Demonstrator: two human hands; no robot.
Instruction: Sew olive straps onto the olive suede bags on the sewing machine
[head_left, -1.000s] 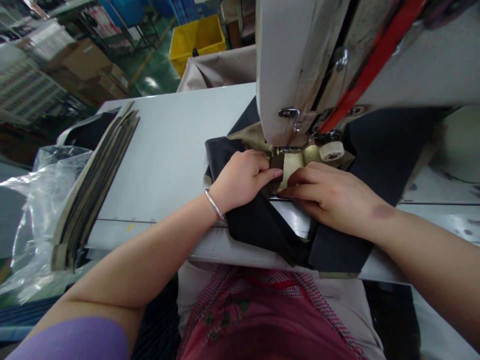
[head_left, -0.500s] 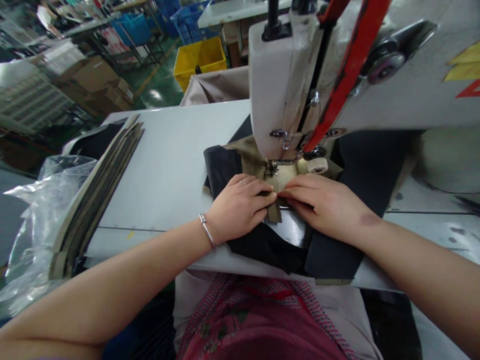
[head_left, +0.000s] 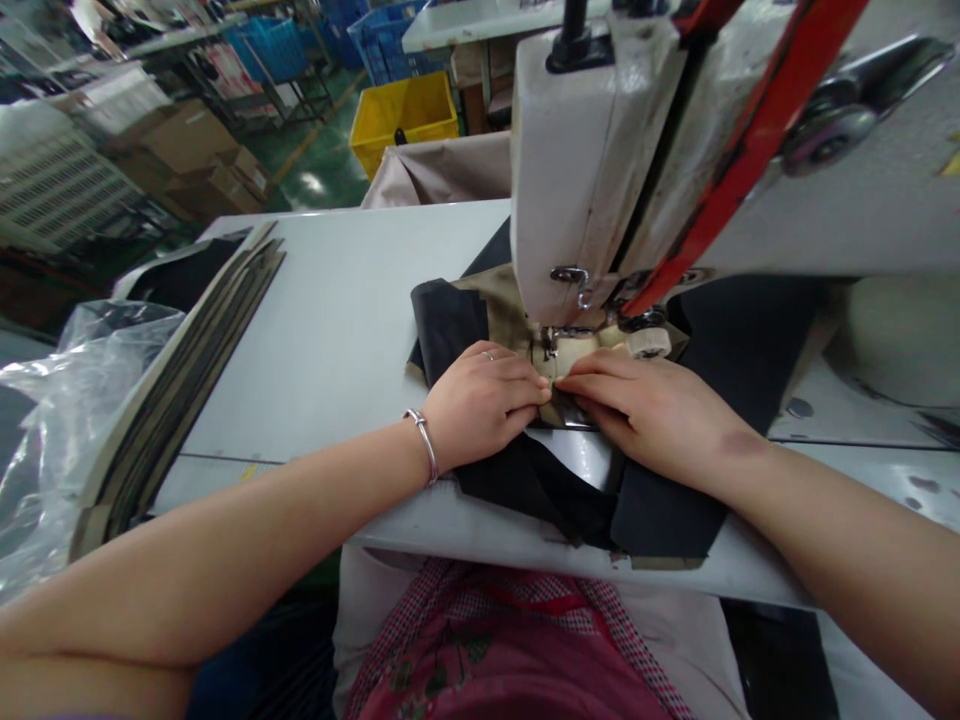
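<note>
Under the head of a white sewing machine (head_left: 559,190) lies a dark fabric piece (head_left: 450,325) with a khaki underside. My left hand (head_left: 484,405), wearing a ring and a bracelet, pinches the khaki part just in front of the presser foot (head_left: 550,342). Close beside it, my right hand (head_left: 649,410) has its fingers pressed together on the same fabric, fingertips almost meeting the left ones. Dark panels of the fabric spread under both hands and reach the table's front edge. The fingers partly hide the cloth between them.
A stack of khaki and dark fabric pieces (head_left: 187,385) lies on the left of the white table (head_left: 337,330), beside clear plastic (head_left: 67,400). A red bar (head_left: 750,160) slants across the machine. Beyond the table stand a yellow bin (head_left: 405,115) and cardboard boxes (head_left: 187,150).
The short khaki strip end that stuck out below my left fingertips no longer shows. Both hands stay nearly in place. The view has shifted slightly, so the machine head appears farther right.
</note>
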